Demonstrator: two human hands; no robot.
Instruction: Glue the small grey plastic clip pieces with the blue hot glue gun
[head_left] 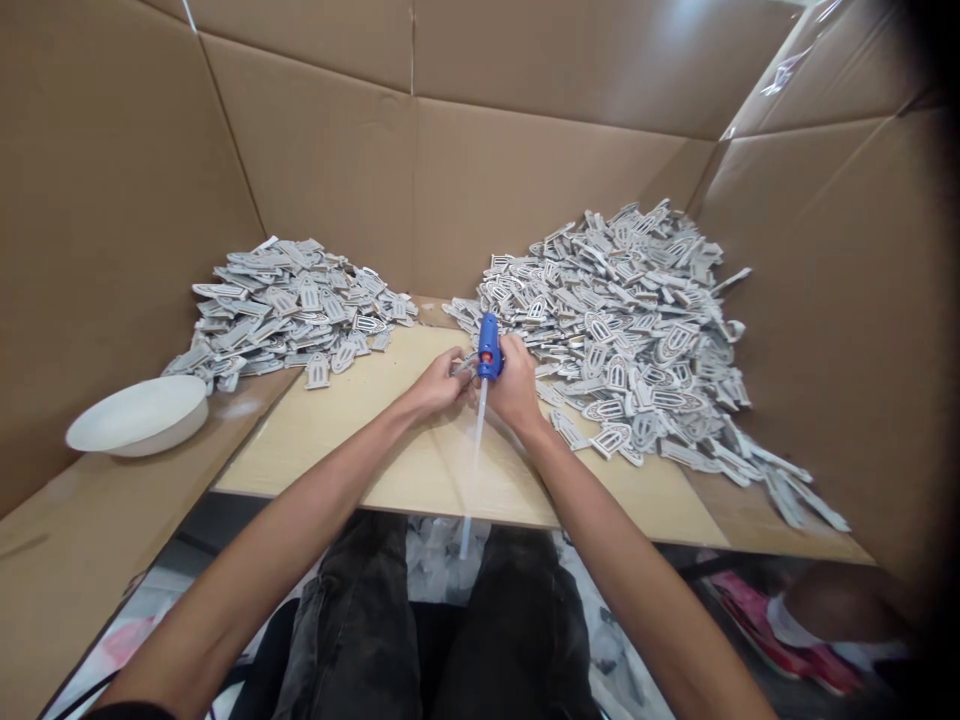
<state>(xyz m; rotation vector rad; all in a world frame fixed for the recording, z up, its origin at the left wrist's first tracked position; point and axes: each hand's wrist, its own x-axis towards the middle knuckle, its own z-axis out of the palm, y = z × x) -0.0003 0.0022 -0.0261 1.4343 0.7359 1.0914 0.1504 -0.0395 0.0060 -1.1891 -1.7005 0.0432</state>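
Note:
My right hand (517, 380) is wrapped round a blue glue gun (489, 342) above the middle of the board. A long translucent glue stick (478, 435) sticks out of its back end toward me. Just left of the gun, my left hand (440, 382) pinches a small grey-white arch-shaped piece (465, 366), partly hidden by the fingers and the gun. Whether the nozzle touches that piece I cannot tell. A large heap of similar arch-shaped pieces (622, 310) rises behind and right of my hands. A smaller heap (292, 300) lies at the back left.
A white bowl (139, 415) stands at the left on cardboard. Tall cardboard walls (315, 150) enclose the back and sides of the pale wooden board (300, 440). Several loose pieces lie at the heaps' edges. Another person's leg and red shoe (810, 665) show below at the right.

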